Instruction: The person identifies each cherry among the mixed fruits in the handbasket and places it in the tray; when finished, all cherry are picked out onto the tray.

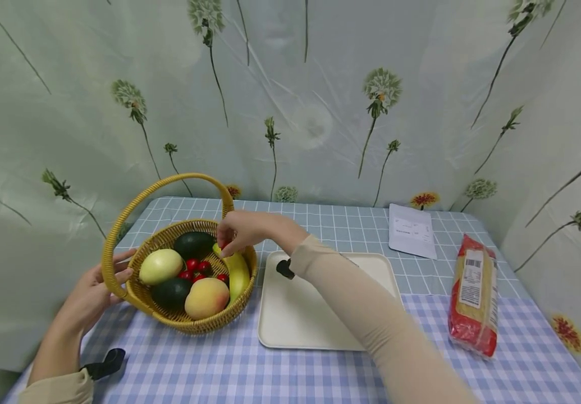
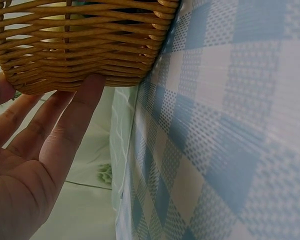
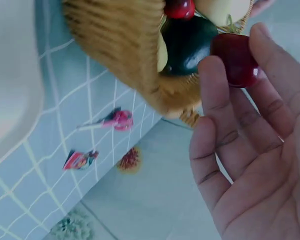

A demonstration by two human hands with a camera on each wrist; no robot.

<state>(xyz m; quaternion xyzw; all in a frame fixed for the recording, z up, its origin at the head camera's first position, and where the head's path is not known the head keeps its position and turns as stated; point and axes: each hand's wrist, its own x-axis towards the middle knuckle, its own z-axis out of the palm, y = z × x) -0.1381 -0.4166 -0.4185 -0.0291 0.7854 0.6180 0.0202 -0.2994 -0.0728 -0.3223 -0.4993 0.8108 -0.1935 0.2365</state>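
A yellow wicker basket (image 1: 204, 326) with a tall handle stands at the left. My left hand (image 1: 88, 289) touches its outer left side with nearly straight fingers (image 2: 70, 127), and the thumb lies apart from them. Above the basket's right rim, my right hand (image 1: 250, 229) pinches a dark red cherry (image 3: 235, 60) between thumb and fingertips; a thin green stem shows beside it. Several more red cherries (image 1: 192, 265) lie inside, among a banana (image 1: 238, 275), a peach (image 1: 206, 298), a pale yellow-green oval fruit (image 1: 161, 266) and two dark green oval fruits (image 1: 194, 246).
Right of the basket lies a white tray (image 1: 310, 325), partly under my right forearm. A white pouch (image 1: 412, 230) and a red-and-clear bread bag (image 1: 474, 297) are farther right. Behind the tray, a pink lollipop (image 3: 121, 120) and a small wrapped sweet (image 3: 80, 160) lie on the cloth.
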